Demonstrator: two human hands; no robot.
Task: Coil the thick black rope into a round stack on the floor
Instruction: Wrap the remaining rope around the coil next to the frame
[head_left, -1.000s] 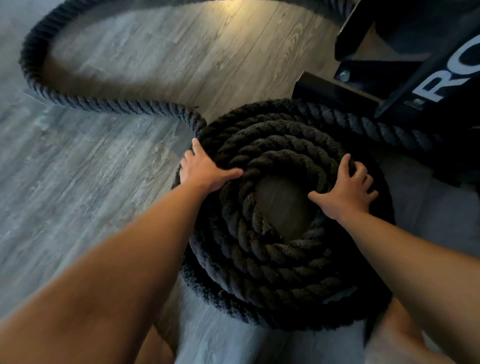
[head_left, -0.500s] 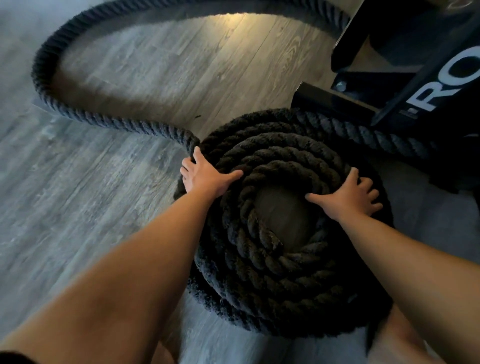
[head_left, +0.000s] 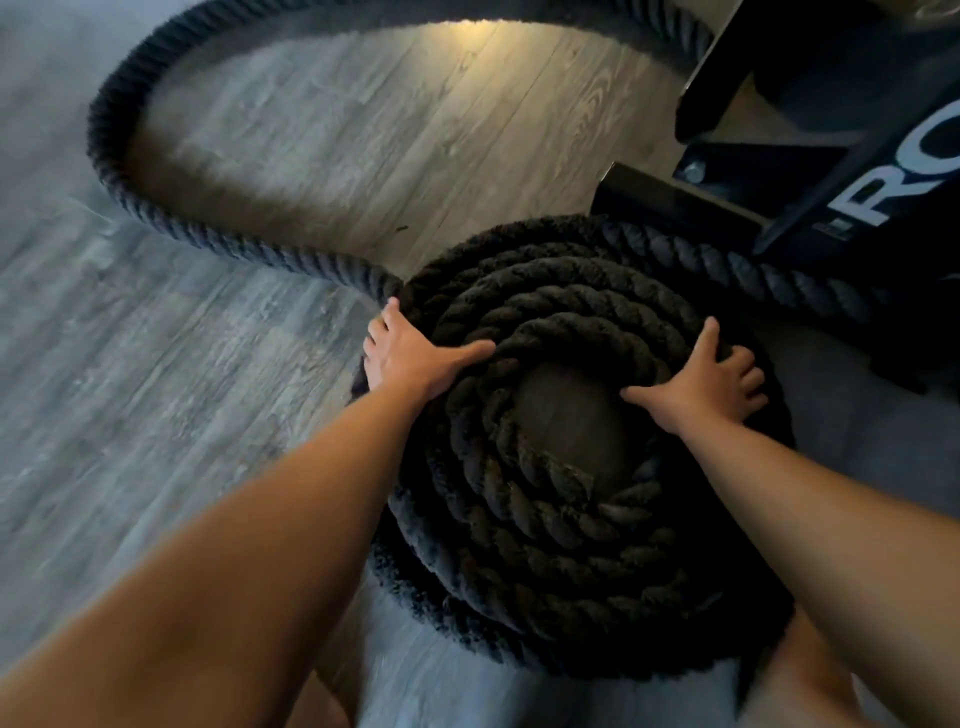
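Pressing the coiled rope, left hand and right hand lie spread; frame reads "RO".

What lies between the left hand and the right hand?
Head view: inner turns of the black rope coil and wood floor seen through its centre hole.
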